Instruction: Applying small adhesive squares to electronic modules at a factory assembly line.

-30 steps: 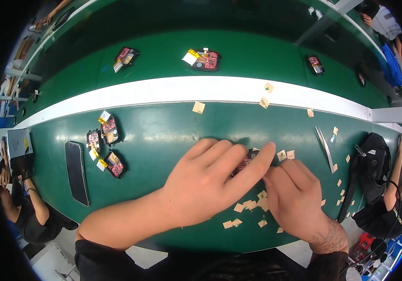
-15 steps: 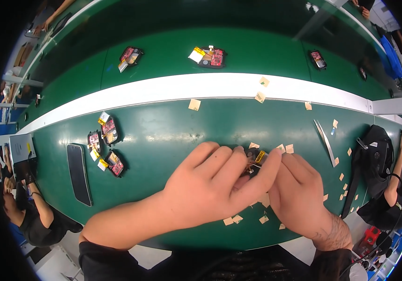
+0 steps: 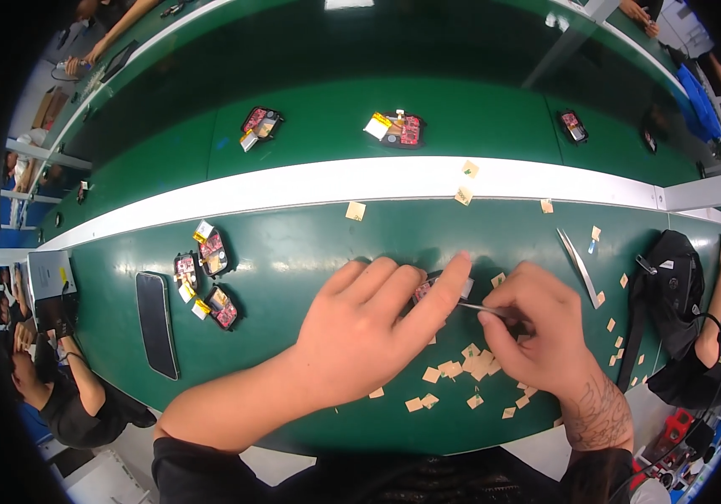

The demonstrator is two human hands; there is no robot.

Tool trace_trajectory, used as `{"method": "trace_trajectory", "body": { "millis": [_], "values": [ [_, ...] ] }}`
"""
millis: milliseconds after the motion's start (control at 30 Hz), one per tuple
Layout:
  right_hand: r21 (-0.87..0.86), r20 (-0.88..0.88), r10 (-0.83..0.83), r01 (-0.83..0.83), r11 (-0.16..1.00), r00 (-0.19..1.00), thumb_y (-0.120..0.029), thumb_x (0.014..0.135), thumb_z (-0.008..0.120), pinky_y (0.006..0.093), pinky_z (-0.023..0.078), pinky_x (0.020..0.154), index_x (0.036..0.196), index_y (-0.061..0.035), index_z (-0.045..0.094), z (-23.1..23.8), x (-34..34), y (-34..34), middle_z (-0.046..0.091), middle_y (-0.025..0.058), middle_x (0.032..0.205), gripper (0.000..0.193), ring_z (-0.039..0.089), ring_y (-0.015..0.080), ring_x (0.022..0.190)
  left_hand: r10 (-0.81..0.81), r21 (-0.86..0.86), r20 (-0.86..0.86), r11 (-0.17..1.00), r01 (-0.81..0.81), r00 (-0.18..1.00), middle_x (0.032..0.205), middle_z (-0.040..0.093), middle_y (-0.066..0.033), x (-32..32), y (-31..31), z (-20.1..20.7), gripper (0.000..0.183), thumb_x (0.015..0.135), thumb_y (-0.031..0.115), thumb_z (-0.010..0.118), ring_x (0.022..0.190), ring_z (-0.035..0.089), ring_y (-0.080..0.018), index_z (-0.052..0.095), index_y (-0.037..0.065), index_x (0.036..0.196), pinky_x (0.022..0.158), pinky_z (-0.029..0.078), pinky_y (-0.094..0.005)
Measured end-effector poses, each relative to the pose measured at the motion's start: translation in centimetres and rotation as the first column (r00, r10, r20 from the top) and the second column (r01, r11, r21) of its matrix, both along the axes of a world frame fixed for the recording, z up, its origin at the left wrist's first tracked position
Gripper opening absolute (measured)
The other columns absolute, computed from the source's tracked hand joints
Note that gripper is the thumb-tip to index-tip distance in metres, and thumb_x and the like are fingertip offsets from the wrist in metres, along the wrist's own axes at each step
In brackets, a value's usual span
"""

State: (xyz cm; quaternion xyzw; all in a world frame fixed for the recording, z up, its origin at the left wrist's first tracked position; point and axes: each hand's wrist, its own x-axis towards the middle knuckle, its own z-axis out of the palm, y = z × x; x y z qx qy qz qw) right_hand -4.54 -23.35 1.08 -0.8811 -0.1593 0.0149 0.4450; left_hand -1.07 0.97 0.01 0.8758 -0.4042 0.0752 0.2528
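Observation:
My left hand (image 3: 369, 323) is curled around a small open device (image 3: 422, 291) with a red circuit board, steadying it over the table. Its index finger reaches forward across the device, and the palm hides much of the case. Between the thumb and fingers of my right hand (image 3: 541, 332) is a slim metal tool (image 3: 480, 309), which looks like tweezers, its tip pointing left at the device. Whether the tip touches the device cannot be made out. Small pale square stickers (image 3: 478, 363) lie scattered below and around my right hand.
Three similar open devices (image 3: 212, 252) sit at the left beside a phone (image 3: 157, 326). Metal tweezers (image 3: 577, 260) and a black bag (image 3: 671, 277) lie at the right. Beyond a white rail (image 3: 293, 183), more devices (image 3: 398, 128) rest on a green surface. Other people sit at both sides.
My right hand has drawn back to the right from the device, and the slim metal tool now shows in it. My left index finger has swung up and forward. The whole view has shifted slightly.

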Motion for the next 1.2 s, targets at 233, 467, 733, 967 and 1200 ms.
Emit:
{"method": "trace_trajectory", "body": {
  "millis": [233,467,733,967,1200],
  "values": [
    [-0.456,0.277,0.165,-0.022,0.890,0.947,-0.002,0.070,0.073,0.0340,0.052,0.052,0.094,-0.0049,0.065,0.3,-1.1,1.1,0.052,0.0043,0.085,0.025,0.061,0.0205,0.072,-0.046,-0.004,0.119,0.999,0.047,0.992,0.096,0.066,-0.0050,-0.5,-0.3,-0.2,0.066,0.080,0.018,0.082,0.079,0.062,-0.0218,0.067,0.003,0.143,0.065,0.047,-0.0354],
    [-0.547,0.243,0.185,-0.023,0.837,0.952,-0.006,0.070,0.072,0.0323,0.052,0.052,0.096,-0.0040,0.065,1.2,-1.5,1.5,0.051,0.0030,0.085,0.028,0.060,0.0173,0.072,-0.029,-0.032,0.115,0.999,0.032,0.993,0.097,0.066,-0.0079,-0.8,-0.7,-0.4,0.057,0.084,0.013,0.078,0.077,0.061,-0.0210,0.069,0.001,0.139,0.062,0.048,-0.0331],
    [-0.323,0.123,0.056,-0.013,0.946,0.991,0.001,0.081,0.074,0.0368,0.054,0.057,0.099,-0.0054,0.068,0.4,-1.0,0.9,0.055,0.0070,0.085,0.020,0.063,0.0256,0.069,-0.065,-0.058,0.096,0.996,0.071,0.993,0.094,0.065,-0.0078,-0.6,-0.5,-0.5,0.066,0.081,0.012,0.084,0.075,0.061,-0.0232,0.066,0.000,0.143,0.064,0.051,-0.0355],
    [-0.091,0.009,0.009,-0.008,0.996,1.000,0.001,0.089,0.077,0.0387,0.053,0.058,0.103,-0.0052,0.070,0.3,-0.1,0.0,0.063,0.0084,0.089,0.017,0.065,0.0287,0.067,-0.008,-0.039,-0.070,0.999,0.005,0.998,0.089,0.060,-0.0047,-0.2,-0.3,0.0,0.075,0.079,0.015,0.084,0.078,0.061,-0.0227,0.061,0.001,0.149,0.066,0.052,-0.0352],
    [-0.116,0.029,-0.052,0.055,0.992,0.998,-0.007,0.085,0.085,0.0341,0.055,0.059,0.115,-0.0067,0.074,1.3,0.5,-0.9,0.062,0.0081,0.096,0.033,0.066,0.0215,0.066,-0.037,-0.055,-0.067,0.998,0.033,0.997,0.090,0.062,-0.0057,0.4,-0.2,-0.3,0.080,0.076,0.019,0.089,0.077,0.061,-0.0256,0.060,0.002,0.150,0.067,0.052,-0.0383]
  ]
}}
